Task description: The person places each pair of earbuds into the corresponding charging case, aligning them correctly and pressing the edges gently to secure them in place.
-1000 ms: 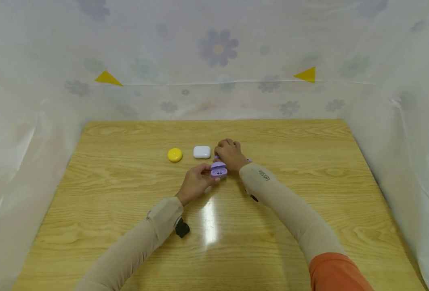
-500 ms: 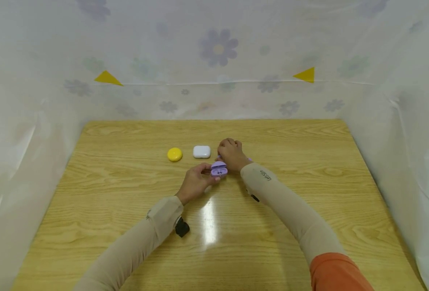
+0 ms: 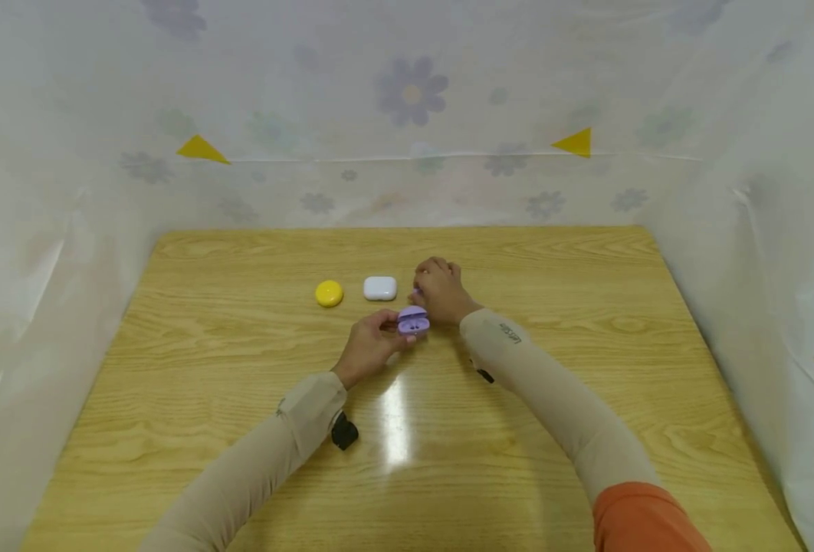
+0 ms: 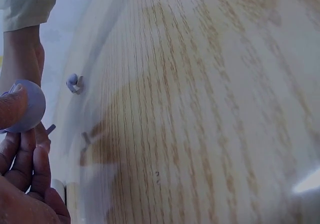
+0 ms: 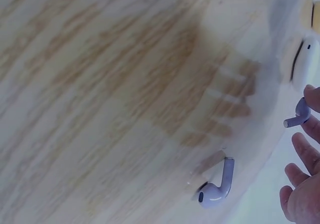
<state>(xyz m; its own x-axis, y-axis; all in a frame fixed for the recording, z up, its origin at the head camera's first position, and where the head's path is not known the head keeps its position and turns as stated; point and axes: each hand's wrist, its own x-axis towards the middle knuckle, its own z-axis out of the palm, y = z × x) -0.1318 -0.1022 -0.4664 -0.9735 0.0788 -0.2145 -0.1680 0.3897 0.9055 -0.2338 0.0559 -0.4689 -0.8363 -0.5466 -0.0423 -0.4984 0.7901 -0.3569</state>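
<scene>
My left hand (image 3: 369, 345) holds a small purple earbud case (image 3: 414, 326) between thumb and fingers, its lid raised and its hollow facing me. Just beyond and right of the case is my right hand (image 3: 443, 290). It pinches a purple earbud (image 5: 301, 111) between thumb and forefinger, stem pointing out, while the other fingers are loosely bent. A second purple earbud (image 5: 215, 194) lies on the table under the right wrist; the right arm hides it in the head view. The left wrist view shows this loose earbud (image 4: 74, 82) beside the right forearm.
Left of the right hand, a white earbud case (image 3: 380, 288) lies closed on the wooden table (image 3: 241, 322). Further left sits a round yellow case (image 3: 329, 294). Pale flowered sheeting (image 3: 352, 100) stands round the table's back and sides.
The right hand has shifted slightly away from me with its earbud, and the loose earbud by its wrist has gone out of sight in the head view. The left hand keeps its hold.
</scene>
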